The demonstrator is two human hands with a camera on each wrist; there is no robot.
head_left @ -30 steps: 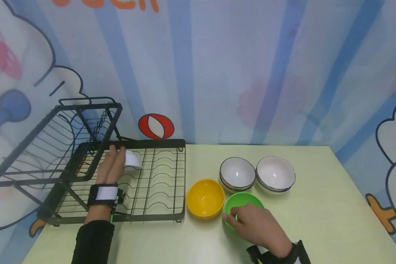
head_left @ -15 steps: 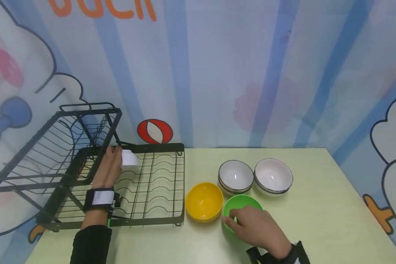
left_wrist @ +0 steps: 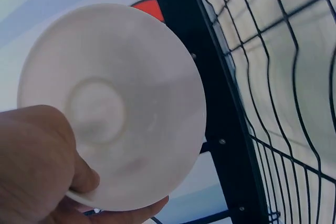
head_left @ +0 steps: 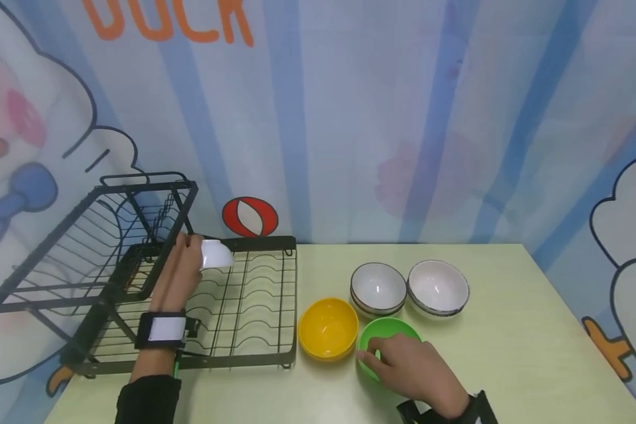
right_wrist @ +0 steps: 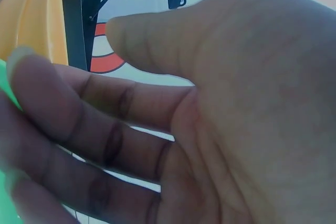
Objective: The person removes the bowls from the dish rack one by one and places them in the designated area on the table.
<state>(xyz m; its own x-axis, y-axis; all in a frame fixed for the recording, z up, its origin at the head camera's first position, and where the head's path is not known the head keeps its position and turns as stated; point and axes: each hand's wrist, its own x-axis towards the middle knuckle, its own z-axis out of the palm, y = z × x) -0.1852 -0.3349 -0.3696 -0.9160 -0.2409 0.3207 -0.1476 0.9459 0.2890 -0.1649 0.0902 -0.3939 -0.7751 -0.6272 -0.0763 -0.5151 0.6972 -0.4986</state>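
My left hand (head_left: 179, 272) reaches to the back of the black dish rack (head_left: 249, 358), beside its raised upper tier. It grips a small white bowl (head_left: 216, 255) by the edge. In the left wrist view this bowl (left_wrist: 152, 77) shows a round face with a central ring, the thumb pressing near its rim and fingers behind. My right hand (head_left: 413, 366) is over the near side of a green bowl (head_left: 394, 325). Its fingers (right_wrist: 52, 98) are loosely bent and the thumb stands apart from them, with nothing pinched between.
A yellow bowl (head_left: 328, 330) stands between the rack and the green bowl. Behind are a stack of white bowls (head_left: 377, 287) and, to its right, another white bowl (head_left: 439, 287). The rack's upper tier (head_left: 116, 294) overhangs on the left. A printed curtain (head_left: 339, 129) hangs behind the table.
My left hand has lifted the white bowl slightly and shifted it right, so more of it shows. My right hand has stayed over the green bowl. The head view has tilted slightly upward.
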